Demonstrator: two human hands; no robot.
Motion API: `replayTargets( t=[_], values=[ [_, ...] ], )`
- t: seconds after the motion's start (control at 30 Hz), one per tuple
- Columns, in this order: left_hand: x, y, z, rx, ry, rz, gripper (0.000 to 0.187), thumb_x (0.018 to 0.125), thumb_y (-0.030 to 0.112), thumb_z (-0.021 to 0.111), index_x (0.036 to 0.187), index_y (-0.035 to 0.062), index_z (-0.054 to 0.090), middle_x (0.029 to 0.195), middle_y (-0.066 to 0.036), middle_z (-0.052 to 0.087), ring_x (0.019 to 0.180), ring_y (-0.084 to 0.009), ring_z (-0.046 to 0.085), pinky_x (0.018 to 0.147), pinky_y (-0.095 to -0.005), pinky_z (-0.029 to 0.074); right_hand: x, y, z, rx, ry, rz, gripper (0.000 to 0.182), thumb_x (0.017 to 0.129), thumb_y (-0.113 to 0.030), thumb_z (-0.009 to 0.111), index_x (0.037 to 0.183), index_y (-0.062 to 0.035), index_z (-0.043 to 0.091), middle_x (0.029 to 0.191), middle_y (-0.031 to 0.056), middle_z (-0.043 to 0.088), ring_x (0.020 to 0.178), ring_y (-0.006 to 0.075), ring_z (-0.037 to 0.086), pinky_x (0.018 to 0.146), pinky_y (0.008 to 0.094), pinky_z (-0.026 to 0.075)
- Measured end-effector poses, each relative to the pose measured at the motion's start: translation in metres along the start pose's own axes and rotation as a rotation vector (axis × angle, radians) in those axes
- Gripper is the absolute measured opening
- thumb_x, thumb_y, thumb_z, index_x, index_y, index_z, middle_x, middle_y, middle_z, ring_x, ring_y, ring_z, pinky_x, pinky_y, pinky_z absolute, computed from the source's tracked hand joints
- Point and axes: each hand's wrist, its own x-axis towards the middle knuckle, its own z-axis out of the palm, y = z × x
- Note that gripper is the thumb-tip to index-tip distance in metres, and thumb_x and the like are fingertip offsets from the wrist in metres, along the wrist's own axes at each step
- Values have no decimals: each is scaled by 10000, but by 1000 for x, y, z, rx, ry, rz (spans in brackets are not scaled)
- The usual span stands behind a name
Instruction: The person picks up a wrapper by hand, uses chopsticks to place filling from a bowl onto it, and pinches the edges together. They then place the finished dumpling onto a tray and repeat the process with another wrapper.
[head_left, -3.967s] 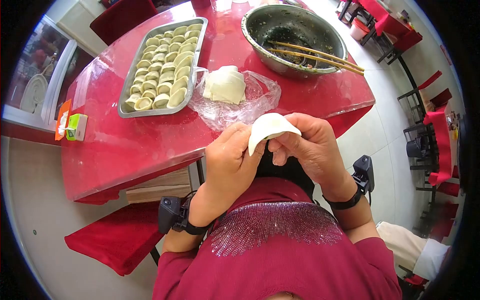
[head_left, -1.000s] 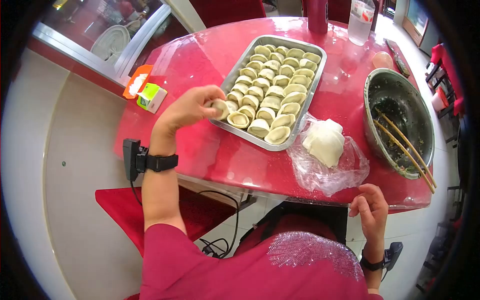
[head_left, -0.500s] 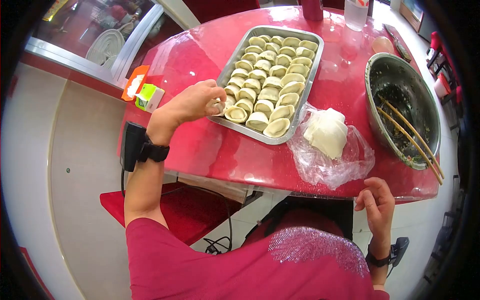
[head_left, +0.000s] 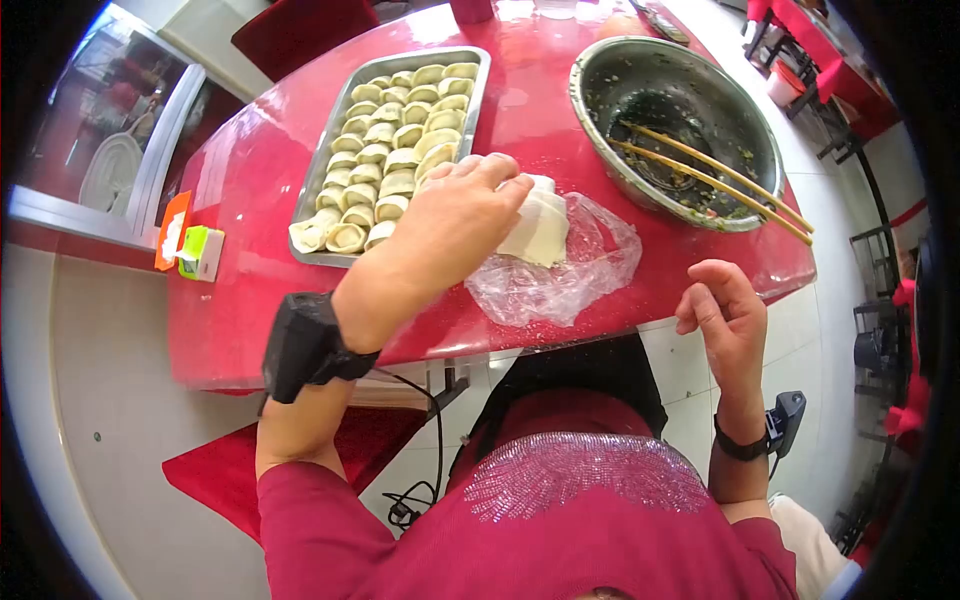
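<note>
My left hand is over the right front side of a metal tray, close to a stack of pale dough wrappers. Its fingers are loosely bent and apart, with no dumpling showing in them; their undersides are hidden. Rows of folded dumplings fill the tray, and one dumpling lies in its front left corner. The wrappers rest on a crumpled clear plastic bag. Off the table's front edge, my right hand hovers with fingers loosely curled, not pressed together, holding nothing.
A large metal bowl with filling residue stands at the right, two chopsticks leaning over its rim. A small green and white box and an orange packet sit at the red table's left edge. A red stool is below.
My left hand has left the dumpling at the tray's front left corner and moved right towards the wrappers. The view has turned right; my right hand keeps a similar pose.
</note>
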Motion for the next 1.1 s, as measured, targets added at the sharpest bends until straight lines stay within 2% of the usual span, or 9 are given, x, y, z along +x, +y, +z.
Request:
replayTargets(
  t=[0.27,0.43,0.53,0.63,0.7,0.73,0.83,0.97,1.1],
  values=[
    [10,2,15,-31,-12,7,149,744,123,553,869,42,559,932,-87,521,930,-257,504,777,-362,415,2,8,-53,-52,295,-21,229,873,-120,474,1068,0,472,696,32,548,563,67,498,506,184,401],
    [12,4,11,-114,-69,-91,113,725,99,569,817,39,541,925,-91,520,922,-264,499,781,-356,409,19,5,-57,80,339,-45,359,855,-158,515,1161,-3,408,746,24,523,565,60,478,489,172,379],
    [11,4,-1,-147,-70,49,141,697,54,617,792,18,518,867,-120,529,841,-307,509,752,-351,419,29,2,-56,208,299,-141,378,853,-161,525,1175,-6,400,731,8,491,566,50,455,484,163,368],
    [-7,8,-23,-270,-139,-127,116,760,72,580,862,28,546,769,-65,556,725,-221,564,647,-293,455,32,-1,-54,219,345,-183,372,854,-163,533,1173,-12,415,721,-3,468,565,41,437,480,156,360],
    [-21,8,-27,-800,-44,-522,170,801,54,566,967,22,558,752,-26,575,655,-102,563,578,-224,450,35,5,-58,201,323,-192,346,860,-161,528,1161,-15,439,722,-8,468,569,31,435,478,149,355],
    [-29,4,-27,-920,-10,-540,189,821,53,557,1006,13,568,795,-14,580,684,-34,531,584,-186,436,35,9,-59,233,306,-194,286,873,-148,508,1124,-14,476,708,-16,470,559,22,429,474,146,351],
    [-37,-2,-26,-877,-19,-624,140,814,16,549,947,-10,586,848,-37,596,772,-79,559,661,-192,448,37,13,-58,220,271,-203,247,884,-137,487,1098,-13,497,677,-26,469,543,19,423,469,145,349],
    [-25,10,-27,-762,-45,-495,96,824,27,537,893,-1,598,823,-20,586,776,-70,549,647,-197,436,37,9,-52,219,281,-207,222,889,-128,476,1075,-11,512,652,-30,461,534,18,418,465,146,344],
    [-16,3,-28,-509,-236,-241,99,793,21,547,880,8,591,800,-69,568,764,-182,564,664,-264,438,35,9,-53,175,300,-217,215,890,-127,474,1063,-7,516,653,-30,460,536,17,412,460,147,336]
  ],
)
